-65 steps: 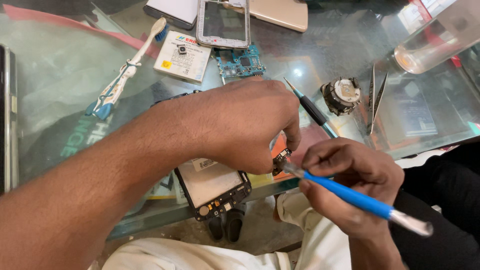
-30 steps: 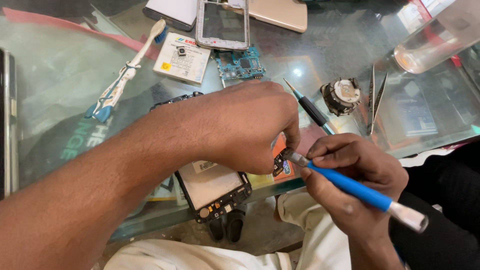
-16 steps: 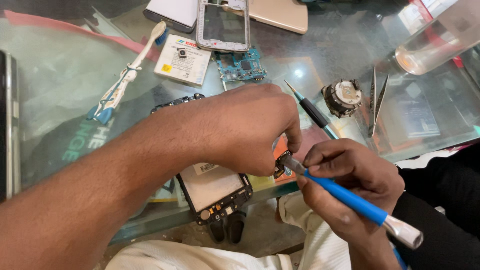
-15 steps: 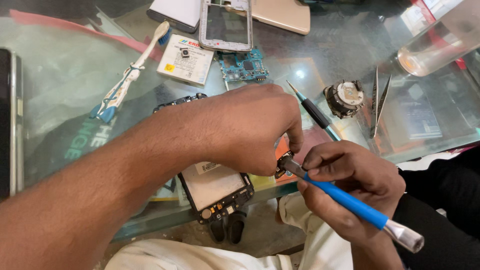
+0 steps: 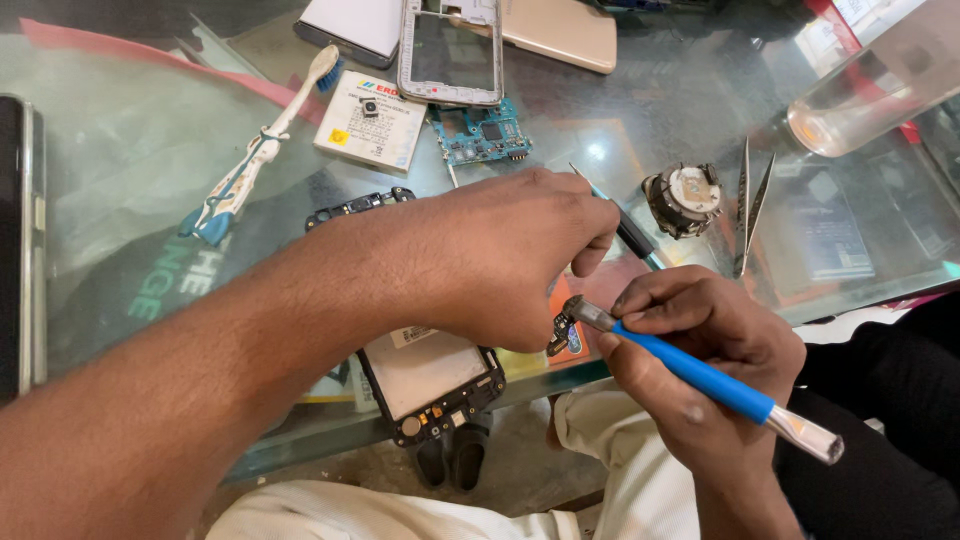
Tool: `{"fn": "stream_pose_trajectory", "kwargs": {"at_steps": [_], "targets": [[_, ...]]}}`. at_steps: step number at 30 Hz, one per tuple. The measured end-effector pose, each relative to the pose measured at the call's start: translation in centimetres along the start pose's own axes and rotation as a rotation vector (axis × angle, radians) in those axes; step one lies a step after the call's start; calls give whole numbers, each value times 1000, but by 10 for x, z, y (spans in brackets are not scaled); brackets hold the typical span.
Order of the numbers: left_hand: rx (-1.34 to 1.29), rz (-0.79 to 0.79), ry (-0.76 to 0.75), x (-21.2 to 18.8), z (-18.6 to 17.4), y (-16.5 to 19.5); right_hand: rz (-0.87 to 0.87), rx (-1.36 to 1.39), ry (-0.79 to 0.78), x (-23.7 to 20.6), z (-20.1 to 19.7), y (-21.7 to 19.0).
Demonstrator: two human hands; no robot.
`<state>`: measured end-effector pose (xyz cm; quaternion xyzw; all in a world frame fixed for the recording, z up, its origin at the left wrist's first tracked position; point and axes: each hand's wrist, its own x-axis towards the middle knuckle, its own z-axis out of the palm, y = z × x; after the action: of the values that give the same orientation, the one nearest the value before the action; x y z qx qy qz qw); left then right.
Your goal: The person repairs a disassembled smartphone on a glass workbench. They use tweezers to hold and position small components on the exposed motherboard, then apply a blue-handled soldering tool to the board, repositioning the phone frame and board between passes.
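My left hand (image 5: 505, 255) lies palm down over an opened phone body (image 5: 430, 375) at the near edge of the glass table (image 5: 150, 150), pressing it in place. Its fingers pinch a small dark circuit part (image 5: 562, 333) at the phone's right side. My right hand (image 5: 700, 350) grips a blue-handled tool (image 5: 700, 375) with a metal tip, and that tip touches the small part. The phone's lower end, with a pale plate and a dark connector strip, juts out over the table edge. Most of the phone is hidden under my left hand.
Toothbrush (image 5: 260, 150), white card (image 5: 372, 120), blue circuit board (image 5: 482, 132), silver phone frame (image 5: 450, 50) and gold phone back (image 5: 560, 30) lie farther back. Solder reel (image 5: 685, 198), tweezers (image 5: 750, 200), a clear bottle (image 5: 870, 90) stand right. A black phone (image 5: 20, 240) lies far left.
My right hand has shifted the blue tool slightly, keeping its tip at the small part beside my left fingers. My left hand stays pressed on the phone body.
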<state>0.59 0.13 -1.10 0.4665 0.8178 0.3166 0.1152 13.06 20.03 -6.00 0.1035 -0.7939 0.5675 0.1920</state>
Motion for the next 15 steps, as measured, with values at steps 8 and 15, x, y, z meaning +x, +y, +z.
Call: {"fn": "stream_pose_trajectory", "kwargs": {"at_steps": [8,15], "targets": [[28,-81,-168,-2,-17,19,141,263,97,6,-6,3],[154,-84,-153,-4,-23,27,78,140,25,-1,-11,3]]}}
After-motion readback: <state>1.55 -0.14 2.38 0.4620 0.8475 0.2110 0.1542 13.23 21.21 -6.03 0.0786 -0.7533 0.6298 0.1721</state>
